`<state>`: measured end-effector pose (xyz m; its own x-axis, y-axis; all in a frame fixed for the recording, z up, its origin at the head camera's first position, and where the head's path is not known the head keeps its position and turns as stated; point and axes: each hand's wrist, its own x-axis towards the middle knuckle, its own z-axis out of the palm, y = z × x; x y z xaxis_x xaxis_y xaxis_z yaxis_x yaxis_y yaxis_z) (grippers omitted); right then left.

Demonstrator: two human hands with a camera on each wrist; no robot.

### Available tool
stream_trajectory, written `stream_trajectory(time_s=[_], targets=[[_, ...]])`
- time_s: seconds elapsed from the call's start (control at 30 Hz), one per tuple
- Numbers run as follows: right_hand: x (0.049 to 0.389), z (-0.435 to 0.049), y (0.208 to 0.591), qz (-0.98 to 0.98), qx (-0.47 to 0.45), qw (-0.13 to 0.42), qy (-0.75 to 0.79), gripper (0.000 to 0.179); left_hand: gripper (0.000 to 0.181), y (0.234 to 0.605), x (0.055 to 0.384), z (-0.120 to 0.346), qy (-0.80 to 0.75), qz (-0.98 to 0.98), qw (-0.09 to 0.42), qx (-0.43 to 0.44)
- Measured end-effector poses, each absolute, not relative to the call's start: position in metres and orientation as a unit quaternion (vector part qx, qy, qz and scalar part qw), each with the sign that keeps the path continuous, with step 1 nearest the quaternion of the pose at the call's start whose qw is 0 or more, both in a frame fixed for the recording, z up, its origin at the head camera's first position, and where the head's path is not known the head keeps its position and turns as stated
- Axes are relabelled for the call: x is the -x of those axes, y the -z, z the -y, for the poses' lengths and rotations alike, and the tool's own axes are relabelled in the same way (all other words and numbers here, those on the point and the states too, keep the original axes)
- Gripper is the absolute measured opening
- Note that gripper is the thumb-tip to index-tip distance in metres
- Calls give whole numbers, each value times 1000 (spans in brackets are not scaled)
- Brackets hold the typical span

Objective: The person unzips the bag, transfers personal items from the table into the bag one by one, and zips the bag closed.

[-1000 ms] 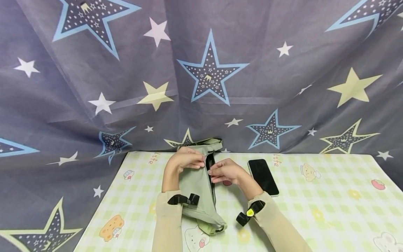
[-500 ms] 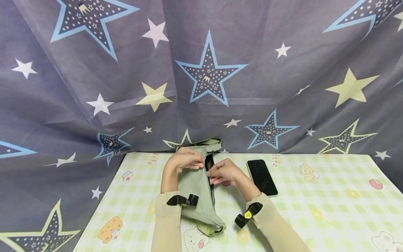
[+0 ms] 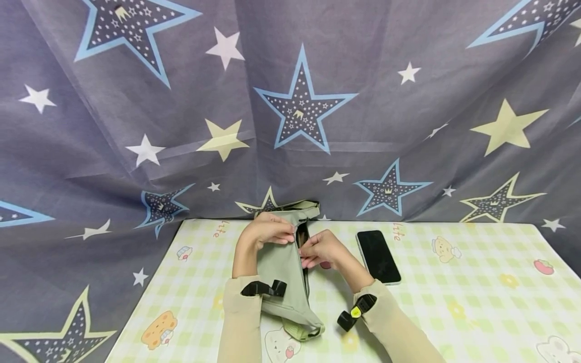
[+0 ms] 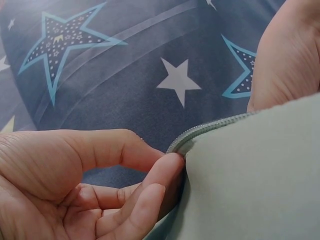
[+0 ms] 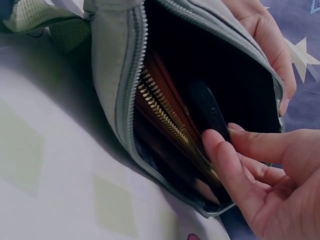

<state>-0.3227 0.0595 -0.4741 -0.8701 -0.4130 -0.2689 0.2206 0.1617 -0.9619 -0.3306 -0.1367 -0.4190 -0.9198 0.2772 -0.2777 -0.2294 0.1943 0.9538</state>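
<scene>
A pale green zippered bag (image 3: 281, 272) lies on the table with its zip opening facing right. My left hand (image 3: 271, 229) pinches the zipped edge near the far end between thumb and fingers; the left wrist view shows this grip on the zipper edge (image 4: 200, 131) close up. At the opening, my right hand (image 3: 323, 249) has its fingertips just inside. In the right wrist view its thumb and index finger pinch the lower end of a slim black object (image 5: 207, 107) with rounded corners. Beside that object sits a brown wallet (image 5: 162, 95) with a gold zipper. The bag's depths are dark.
A smartphone (image 3: 379, 257) with a dark screen lies right of the bag, near my right forearm. The checked tablecloth (image 3: 490, 302) covers the table. Behind it hangs a star-printed curtain (image 3: 376, 126), right at the bag's far end.
My right hand has shifted very slightly toward the near end of the bag, and some brown now shows in the opening. The left hand keeps its grip; the phone stays put.
</scene>
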Motion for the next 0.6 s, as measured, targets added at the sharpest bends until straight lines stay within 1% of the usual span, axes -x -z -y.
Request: stream_trajectory(time_s=[0.37, 0.6], targets=[[326, -62, 469, -727, 64, 235, 643, 11, 25, 415, 337, 131, -632, -750, 197, -19], [321, -59, 476, -723, 69, 247, 641, 10, 22, 419, 333, 134, -625, -754, 203, 1]])
